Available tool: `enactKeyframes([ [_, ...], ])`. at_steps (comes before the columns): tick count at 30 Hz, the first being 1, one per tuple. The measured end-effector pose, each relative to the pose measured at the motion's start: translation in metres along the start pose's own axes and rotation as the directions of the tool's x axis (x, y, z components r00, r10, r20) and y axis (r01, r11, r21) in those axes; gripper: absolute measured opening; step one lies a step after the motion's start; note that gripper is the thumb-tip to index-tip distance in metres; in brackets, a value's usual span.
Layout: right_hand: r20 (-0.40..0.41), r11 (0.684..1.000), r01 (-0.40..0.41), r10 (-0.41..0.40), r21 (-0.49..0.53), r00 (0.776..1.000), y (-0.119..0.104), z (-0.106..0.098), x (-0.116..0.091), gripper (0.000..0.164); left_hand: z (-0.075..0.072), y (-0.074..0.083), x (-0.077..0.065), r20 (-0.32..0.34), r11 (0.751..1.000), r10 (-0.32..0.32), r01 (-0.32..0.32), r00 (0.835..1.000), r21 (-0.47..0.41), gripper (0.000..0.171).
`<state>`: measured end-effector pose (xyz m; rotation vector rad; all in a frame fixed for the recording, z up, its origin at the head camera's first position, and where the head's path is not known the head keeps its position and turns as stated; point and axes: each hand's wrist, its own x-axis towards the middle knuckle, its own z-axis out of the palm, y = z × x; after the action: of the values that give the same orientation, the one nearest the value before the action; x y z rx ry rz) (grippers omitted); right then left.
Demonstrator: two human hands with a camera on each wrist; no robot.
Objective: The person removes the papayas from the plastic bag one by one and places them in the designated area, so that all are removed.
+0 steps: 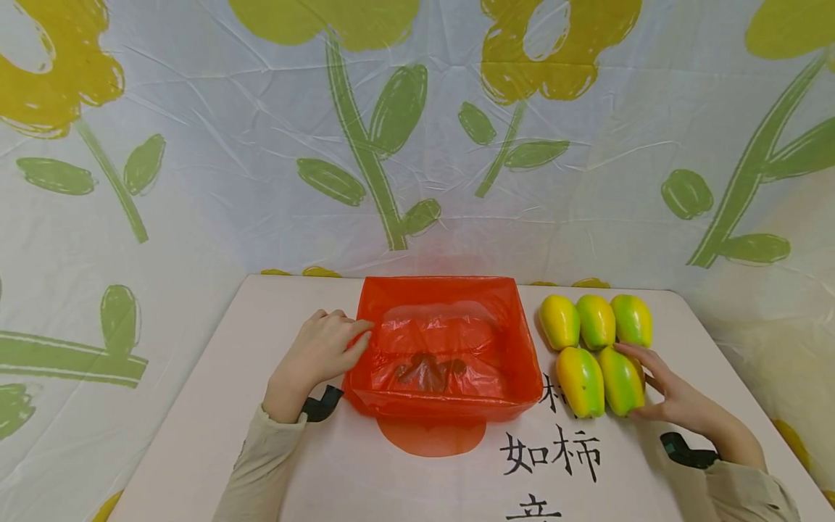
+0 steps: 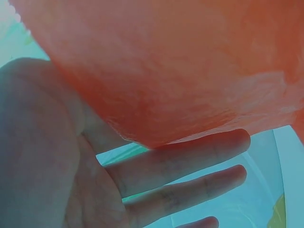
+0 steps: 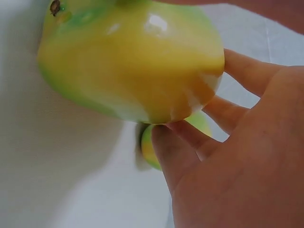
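A red plastic bag (image 1: 443,406) stands with its mouth spread wide like a box, crumpled film on its floor. At its left rim my left hand (image 1: 320,351) pinches the film with thumb and index finger, whose tips the film hides in the left wrist view; the other fingers (image 2: 190,149) stretch out straight. To the right, several glossy yellow-green mangoes sit in two rows. My right hand (image 1: 678,399) grips the near-right mango (image 1: 622,380), thumb at its near end and fingers at its far end. In the right wrist view that mango (image 3: 128,61) fills the upper part.
Left of the gripped mango lies another mango (image 1: 580,380), with a back mango (image 1: 596,321) and others behind. The pale tabletop (image 1: 215,406) carries black characters (image 1: 551,453) and an orange printed shape (image 1: 433,438). A flower-patterned cloth (image 1: 261,145) hangs behind and on both sides.
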<state>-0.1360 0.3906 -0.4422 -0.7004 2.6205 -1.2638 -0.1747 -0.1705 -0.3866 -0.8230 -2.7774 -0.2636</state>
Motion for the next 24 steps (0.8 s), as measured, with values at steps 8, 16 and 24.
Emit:
enactKeyframes([
  [8,-0.024,0.994,0.088,-0.090,-0.069,0.996,-0.007,-0.004,0.004,0.100,-0.004,-0.001,0.000,0.001,1.000,-0.001,0.001,1.000,0.008,0.026],
  [16,-0.124,0.964,0.123,-0.155,-0.236,0.980,-0.026,-0.010,0.015,0.091,-0.008,-0.007,-0.005,0.009,1.000,-0.006,0.006,1.000,-0.006,0.029],
  [24,-0.296,0.924,0.114,-0.231,-0.366,0.927,-0.063,-0.013,0.032,0.084,-0.014,-0.020,-0.022,-0.104,0.998,-0.020,0.014,0.994,-0.060,0.034],
])
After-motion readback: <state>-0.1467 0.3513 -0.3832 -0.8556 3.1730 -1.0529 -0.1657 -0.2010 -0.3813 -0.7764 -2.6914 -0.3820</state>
